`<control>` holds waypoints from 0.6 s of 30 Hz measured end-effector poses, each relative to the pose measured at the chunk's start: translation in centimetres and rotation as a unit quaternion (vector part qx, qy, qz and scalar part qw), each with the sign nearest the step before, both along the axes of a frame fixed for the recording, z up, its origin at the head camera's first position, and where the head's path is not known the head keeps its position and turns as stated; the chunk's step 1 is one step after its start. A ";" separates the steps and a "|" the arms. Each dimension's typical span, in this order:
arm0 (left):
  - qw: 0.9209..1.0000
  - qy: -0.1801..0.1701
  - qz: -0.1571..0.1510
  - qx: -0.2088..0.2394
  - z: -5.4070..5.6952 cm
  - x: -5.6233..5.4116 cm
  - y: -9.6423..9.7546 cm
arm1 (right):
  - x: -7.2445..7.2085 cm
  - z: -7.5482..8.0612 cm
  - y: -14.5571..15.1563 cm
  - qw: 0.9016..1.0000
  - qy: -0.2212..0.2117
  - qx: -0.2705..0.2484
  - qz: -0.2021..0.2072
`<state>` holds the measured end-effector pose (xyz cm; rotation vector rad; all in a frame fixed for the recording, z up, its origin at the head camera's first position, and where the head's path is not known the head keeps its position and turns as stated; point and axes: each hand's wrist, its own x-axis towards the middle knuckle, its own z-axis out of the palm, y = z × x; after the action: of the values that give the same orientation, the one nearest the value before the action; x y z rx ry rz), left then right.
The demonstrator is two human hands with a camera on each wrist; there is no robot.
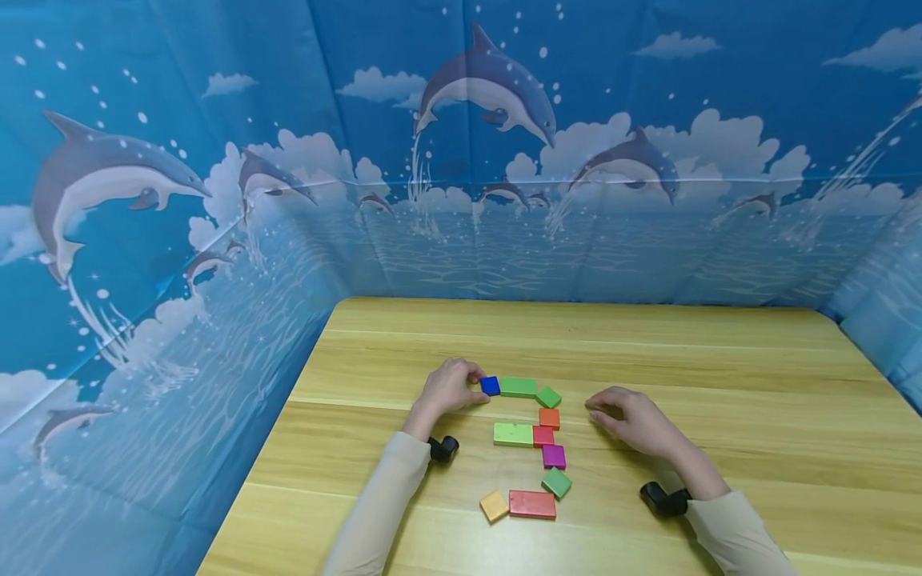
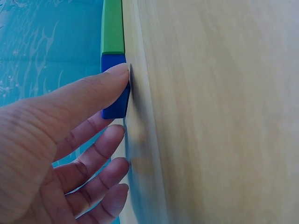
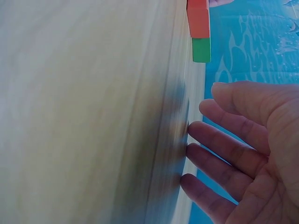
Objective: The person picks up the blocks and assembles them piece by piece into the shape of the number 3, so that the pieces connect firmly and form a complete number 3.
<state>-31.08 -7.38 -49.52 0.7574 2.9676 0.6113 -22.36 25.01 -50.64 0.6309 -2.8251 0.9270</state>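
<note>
A small blue block [image 1: 490, 386] lies at the left end of the top row, against a long green block [image 1: 518, 387]. My left hand [image 1: 451, 386] pinches the blue block between thumb and index finger; in the left wrist view the thumb [image 2: 100, 88] crosses its near face, and the other fingers are loosely bent beside it. My right hand [image 1: 637, 420] rests on the table to the right of the blocks, fingers loosely curved around nothing. Nearest to it are an orange block [image 1: 550, 418] and a small green block [image 1: 549, 398].
Below, a light green block [image 1: 513, 434], a red block [image 1: 543, 436], a purple block [image 1: 554, 457], a green block [image 1: 557, 483], a long red block [image 1: 532, 505] and a yellow-orange block [image 1: 494, 506] continue the shape on the wooden table [image 1: 756, 360]. A dolphin-print curtain [image 1: 461, 256] hangs behind.
</note>
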 end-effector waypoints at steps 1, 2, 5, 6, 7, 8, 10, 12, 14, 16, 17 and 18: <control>1.000 -0.001 0.000 0.000 0.0 0.0 0.0 | 0.0 0.0 0.0 1.000 -0.001 0.000 0.000; 1.000 -0.002 0.000 0.001 0.0 0.0 0.0 | 0.0 0.1 0.0 1.000 -0.001 -0.001 0.001; 1.000 -0.002 -0.001 0.003 0.0 0.0 0.0 | 0.1 0.1 0.0 1.000 0.000 0.001 0.002; 1.000 -0.002 -0.002 0.005 0.0 0.0 0.0 | 0.1 0.1 0.1 1.000 0.001 0.001 0.002; 1.000 -0.002 -0.003 0.007 0.0 0.0 0.0 | 0.1 0.1 0.1 1.000 0.001 0.000 0.003; 1.000 -0.003 -0.004 0.009 0.1 0.0 0.0 | 0.1 0.1 0.1 1.000 0.002 0.000 0.003; 1.000 -0.007 -0.006 0.013 0.1 0.0 -0.2 | 0.2 0.1 0.2 1.000 0.003 -0.002 0.004; 1.000 -0.013 -0.005 0.019 0.1 0.1 -0.5 | 0.2 0.0 0.3 1.000 0.004 -0.004 0.005; 1.000 -0.018 0.000 0.025 0.0 0.1 -0.9 | 0.3 0.0 0.4 1.000 0.005 -0.005 0.007; 0.999 -0.020 0.007 0.035 0.0 0.1 -1.5 | 0.3 0.0 0.6 1.000 0.005 -0.003 0.006; 0.999 -0.018 0.010 0.042 0.1 0.2 -1.8 | 0.4 0.1 0.7 1.000 0.004 -0.002 0.003; 0.999 -0.014 0.014 0.050 0.1 0.2 -2.1 | 0.4 0.1 0.8 1.000 0.002 -0.001 0.001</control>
<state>-30.86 -9.46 -49.37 0.7085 2.9455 0.7714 -21.97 25.83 -50.58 0.6348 -2.8200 0.9265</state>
